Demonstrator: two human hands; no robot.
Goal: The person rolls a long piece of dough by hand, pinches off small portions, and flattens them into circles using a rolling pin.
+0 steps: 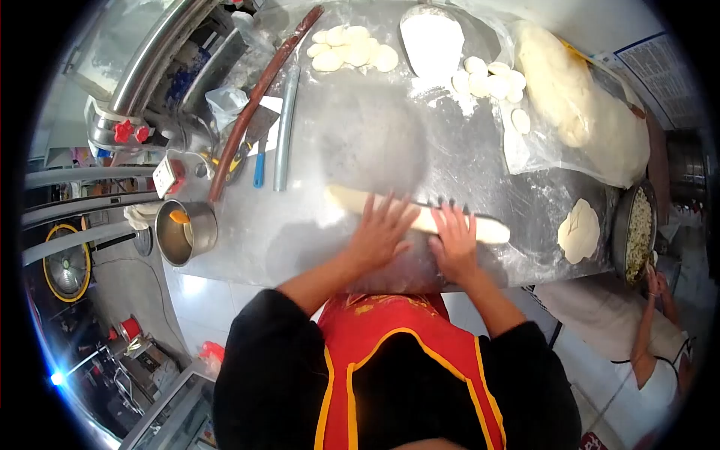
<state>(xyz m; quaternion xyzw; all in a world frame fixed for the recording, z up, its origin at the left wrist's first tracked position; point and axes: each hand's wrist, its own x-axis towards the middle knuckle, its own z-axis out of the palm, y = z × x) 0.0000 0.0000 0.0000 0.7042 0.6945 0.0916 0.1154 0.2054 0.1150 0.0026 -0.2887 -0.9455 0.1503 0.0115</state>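
Dough roll: the long pale roll (424,220) lies across the near part of the grey desk (322,139), slanting so its right end sits closer to the person.
Left hand: the left hand (381,231) rests on the roll left of its middle, fingers spread and stretched forward, pressing rather than gripping.
Right hand: the right hand (454,238) lies likewise on the roll, right of the middle, fingers extended and not closed around it.
Far side: a cluster of dough rounds (347,49), a heap of white powder (433,43) and a second group of dough pieces (491,80).
Right side: a large dough mass (551,82) under clear plastic, a flattened dough piece (579,232) near the desk's right end, and beyond it a pan (624,232) of chopped filling.
Left side: a metal rod (285,135), a blue-handled tool (259,171), a long reddish-brown stick (255,101) and a metal pot (204,236) at the corner.
Co-worker: another person's hand (654,282) is beside the pan.
Clothing: red apron (337,375) with yellow trim, over black sleeves.
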